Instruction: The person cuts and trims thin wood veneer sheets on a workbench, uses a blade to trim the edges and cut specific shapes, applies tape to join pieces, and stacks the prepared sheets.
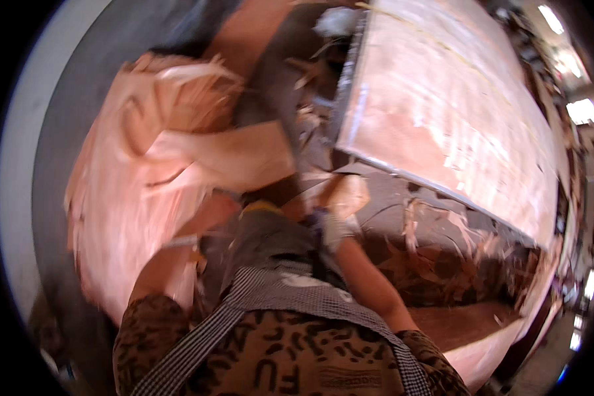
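My left hand (211, 212) is blurred and low beside a large pile of thin, pinkish-tan sheets that look like wood veneer (112, 204); its fingers cannot be made out. A loose veneer sheet (234, 158) sticks out from the pile toward the middle, just beyond that hand. My right hand (347, 198), in a pale glove, appears closed near the corner of a metal-edged table. Whatever it may hold is smeared by motion and partly hidden.
At the right, the metal-edged table (435, 125) carries a broad pale sheet. Torn veneer scraps (435, 231) lie beneath and beside it. A whitish plastic-like bundle (336, 23) sits beyond its left edge. A reddish-brown strip (247, 36) crosses the dark floor.
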Motion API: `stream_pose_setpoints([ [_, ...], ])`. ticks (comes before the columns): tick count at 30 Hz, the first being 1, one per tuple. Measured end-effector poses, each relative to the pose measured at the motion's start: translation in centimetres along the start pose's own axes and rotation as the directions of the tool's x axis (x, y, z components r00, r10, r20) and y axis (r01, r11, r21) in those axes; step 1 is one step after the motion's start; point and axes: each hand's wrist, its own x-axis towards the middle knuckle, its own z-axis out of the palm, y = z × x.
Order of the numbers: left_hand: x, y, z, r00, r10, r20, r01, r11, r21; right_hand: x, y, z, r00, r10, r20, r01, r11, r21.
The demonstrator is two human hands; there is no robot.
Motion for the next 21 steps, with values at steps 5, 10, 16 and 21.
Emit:
stream_pose_setpoints([
  [5,-2.6,-8.3,-7.1,0.744,-0.024,-0.667,0.268,0.926,0.266,-8.4,-3.1,-3.2,0.987,0.121,-0.109,-0.071,0.92,0.385],
  [10,-0.6,-13.2,-10.4,0.765,-0.246,-0.595,0.606,0.586,0.537,-13.4,1.5,-8.5,0.942,0.063,-0.331,-0.014,0.989,0.148],
  [16,3.3,-22.8,-14.1,0.753,-0.147,-0.642,0.569,0.636,0.521,-19.6,10.1,-13.2,0.745,0.232,-0.626,-0.082,0.963,0.258],
  [21,5.0,-9.3,-15.5,0.618,0.626,-0.475,-0.21,0.714,0.668,-15.1,3.1,-3.4,0.728,0.248,-0.639,-0.171,0.969,0.18],
])
